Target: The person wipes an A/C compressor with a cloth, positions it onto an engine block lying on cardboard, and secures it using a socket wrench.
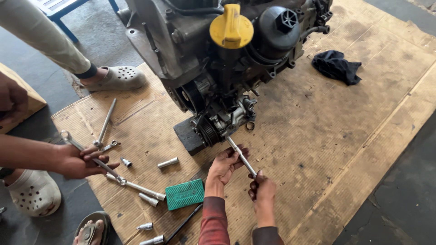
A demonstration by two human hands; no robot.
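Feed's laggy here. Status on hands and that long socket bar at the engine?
Left hand steadies the extension bar; right hand grips its end. Bar tip at engine underside. Another person's hand holds a wrench, clear.

One engine (218, 59), one green box (184, 194), one dark rag (336, 66), five loose sockets (168, 162), three hands (226, 164).

The engine (218, 59) stands on the cardboard (318, 136) ahead of me. My left hand (225, 164) and right hand (262, 190) hold the extension bar (240, 156) below it. Sockets (168, 162) lie left; a rag (336, 66) lies right.
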